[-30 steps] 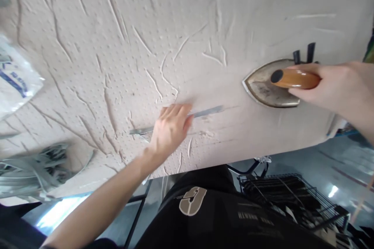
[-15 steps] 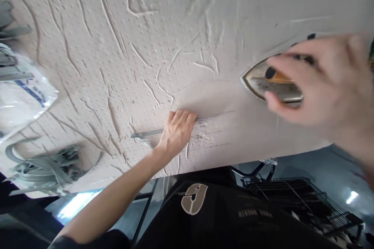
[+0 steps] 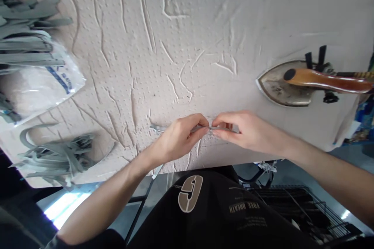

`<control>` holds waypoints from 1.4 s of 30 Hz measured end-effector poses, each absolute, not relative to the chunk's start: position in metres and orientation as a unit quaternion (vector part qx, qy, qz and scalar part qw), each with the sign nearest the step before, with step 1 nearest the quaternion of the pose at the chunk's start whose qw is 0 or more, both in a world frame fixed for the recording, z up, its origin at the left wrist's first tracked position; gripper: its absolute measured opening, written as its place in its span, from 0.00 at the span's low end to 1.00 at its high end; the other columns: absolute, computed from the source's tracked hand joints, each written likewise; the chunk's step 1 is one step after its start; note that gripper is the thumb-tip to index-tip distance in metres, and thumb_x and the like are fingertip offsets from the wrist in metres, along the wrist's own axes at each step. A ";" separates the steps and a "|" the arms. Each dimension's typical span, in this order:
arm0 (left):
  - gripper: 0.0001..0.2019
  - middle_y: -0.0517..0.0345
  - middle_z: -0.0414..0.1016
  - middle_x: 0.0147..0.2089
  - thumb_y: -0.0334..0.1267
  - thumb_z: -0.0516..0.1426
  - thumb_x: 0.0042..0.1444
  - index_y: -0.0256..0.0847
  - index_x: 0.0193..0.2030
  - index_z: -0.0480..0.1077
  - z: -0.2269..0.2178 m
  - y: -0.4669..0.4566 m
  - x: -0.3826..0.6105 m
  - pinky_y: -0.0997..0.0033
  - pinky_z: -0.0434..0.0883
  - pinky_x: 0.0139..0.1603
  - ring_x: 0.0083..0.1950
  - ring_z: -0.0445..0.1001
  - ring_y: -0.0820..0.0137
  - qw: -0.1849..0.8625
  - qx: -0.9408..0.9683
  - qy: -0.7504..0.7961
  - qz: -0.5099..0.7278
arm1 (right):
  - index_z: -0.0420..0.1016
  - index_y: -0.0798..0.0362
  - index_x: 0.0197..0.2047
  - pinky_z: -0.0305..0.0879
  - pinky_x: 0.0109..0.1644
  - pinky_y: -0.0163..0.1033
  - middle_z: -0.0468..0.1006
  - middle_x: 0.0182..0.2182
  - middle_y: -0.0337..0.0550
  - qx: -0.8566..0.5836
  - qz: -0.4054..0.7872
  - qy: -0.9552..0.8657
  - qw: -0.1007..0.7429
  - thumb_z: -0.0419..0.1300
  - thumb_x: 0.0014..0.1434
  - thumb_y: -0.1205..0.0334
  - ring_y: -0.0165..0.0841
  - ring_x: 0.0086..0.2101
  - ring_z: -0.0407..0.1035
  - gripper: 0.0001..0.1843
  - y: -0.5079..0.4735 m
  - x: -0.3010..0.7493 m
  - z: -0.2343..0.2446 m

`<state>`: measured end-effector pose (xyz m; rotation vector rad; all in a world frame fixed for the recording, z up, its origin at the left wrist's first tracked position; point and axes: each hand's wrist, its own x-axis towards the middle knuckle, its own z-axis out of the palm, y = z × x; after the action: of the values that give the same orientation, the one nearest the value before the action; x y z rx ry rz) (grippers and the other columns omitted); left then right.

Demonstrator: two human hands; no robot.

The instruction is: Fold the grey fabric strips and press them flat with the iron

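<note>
Both hands meet over the front part of the cloth-covered table. My left hand (image 3: pixel 182 134) is closed, pinching a narrow grey fabric strip (image 3: pixel 157 128) between thumb and fingers. One end of the strip sticks out to the left of that hand, and another piece hangs past the table edge below it. My right hand (image 3: pixel 245 130) pinches the same strip just to the right, its fingertips almost touching the left ones. Most of the strip between the hands is hidden by fingers. An iron (image 3: pixel 292 85) with a wooden handle rests on the cloth beyond my right hand, untouched.
A heap of grey strips (image 3: pixel 61 159) lies at the table's front left. Behind it sit a clear plastic bag (image 3: pixel 55 85) and more grey strips (image 3: pixel 29 11). The wrinkled, dotted cover (image 3: pixel 117 58) spreads over the table. A black wire rack (image 3: pixel 304 210) stands below at right.
My right hand has come away from the iron and moved left to the strip. My left hand has gone from pressing on the strip to pinching it. The view has shifted slightly.
</note>
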<state>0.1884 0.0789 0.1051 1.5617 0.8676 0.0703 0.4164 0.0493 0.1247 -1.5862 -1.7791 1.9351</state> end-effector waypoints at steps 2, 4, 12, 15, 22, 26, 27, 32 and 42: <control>0.06 0.60 0.75 0.34 0.35 0.54 0.68 0.40 0.40 0.71 0.108 0.079 0.185 0.72 0.68 0.34 0.32 0.69 0.75 0.644 0.665 0.376 0.037 | 0.77 0.50 0.37 0.56 0.33 0.37 0.74 0.27 0.36 -0.518 0.615 -0.593 0.038 0.56 0.67 0.50 0.28 0.28 0.65 0.15 0.050 0.409 0.132; 0.07 0.59 0.75 0.35 0.37 0.54 0.69 0.40 0.41 0.72 0.111 0.081 0.180 0.72 0.68 0.34 0.34 0.70 0.75 0.659 0.653 0.371 0.043 | 0.76 0.50 0.33 0.56 0.33 0.37 0.73 0.26 0.36 -0.512 0.603 -0.609 0.051 0.56 0.68 0.52 0.27 0.27 0.63 0.15 0.052 0.402 0.136; 0.11 0.60 0.72 0.31 0.43 0.54 0.69 0.41 0.40 0.73 0.107 0.094 0.135 0.72 0.66 0.32 0.31 0.67 0.74 0.663 0.653 0.366 0.033 | 0.77 0.48 0.34 0.58 0.31 0.36 0.74 0.26 0.35 -0.536 0.578 -0.612 0.064 0.57 0.67 0.48 0.28 0.27 0.64 0.16 0.059 0.400 0.147; 0.10 0.59 0.75 0.33 0.42 0.55 0.67 0.41 0.38 0.74 0.103 0.102 0.114 0.71 0.68 0.34 0.33 0.69 0.73 0.646 0.668 0.368 0.024 | 0.79 0.47 0.37 0.62 0.32 0.36 0.77 0.28 0.37 -0.554 0.559 -0.613 0.067 0.58 0.67 0.46 0.30 0.29 0.68 0.16 0.061 0.403 0.149; 0.12 0.61 0.79 0.35 0.46 0.54 0.66 0.44 0.38 0.76 0.095 0.120 0.071 0.73 0.69 0.35 0.34 0.75 0.72 0.607 0.689 0.387 -0.084 | 0.82 0.44 0.38 0.67 0.34 0.36 0.79 0.29 0.37 -0.592 0.529 -0.604 0.077 0.60 0.64 0.45 0.31 0.31 0.72 0.15 0.065 0.419 0.141; 0.14 0.59 0.80 0.34 0.48 0.54 0.65 0.44 0.36 0.76 0.090 0.125 0.057 0.72 0.72 0.37 0.36 0.77 0.70 0.599 0.683 0.403 -0.109 | 0.82 0.47 0.38 0.69 0.35 0.37 0.78 0.25 0.38 -0.628 0.491 -0.595 0.104 0.60 0.62 0.47 0.31 0.29 0.72 0.15 0.071 0.433 0.138; 0.13 0.59 0.79 0.34 0.47 0.54 0.65 0.44 0.35 0.75 0.089 0.126 0.056 0.72 0.72 0.36 0.35 0.77 0.70 0.603 0.678 0.407 -0.106 | 0.81 0.48 0.38 0.69 0.36 0.37 0.77 0.25 0.38 -0.635 0.484 -0.592 0.111 0.60 0.61 0.48 0.30 0.28 0.71 0.14 0.074 0.435 0.138; 0.10 0.55 0.80 0.36 0.42 0.53 0.64 0.42 0.37 0.73 0.069 0.128 0.064 0.70 0.74 0.38 0.36 0.78 0.71 0.578 0.652 0.491 0.009 | 0.77 0.51 0.33 0.69 0.40 0.36 0.74 0.23 0.37 -0.666 0.468 -0.564 0.137 0.59 0.59 0.58 0.28 0.27 0.69 0.08 0.107 0.437 0.121; 0.12 0.54 0.84 0.42 0.40 0.54 0.65 0.41 0.49 0.75 0.044 0.107 0.106 0.66 0.74 0.44 0.40 0.81 0.68 0.430 0.715 0.550 0.024 | 0.79 0.54 0.47 0.70 0.45 0.40 0.82 0.43 0.51 -0.725 0.249 -0.614 0.187 0.58 0.61 0.60 0.35 0.40 0.75 0.13 0.111 0.449 0.085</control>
<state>0.1063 0.1073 0.0440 1.7853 1.3733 0.0592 0.4495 0.1112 0.0853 -2.0425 -1.7285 0.7023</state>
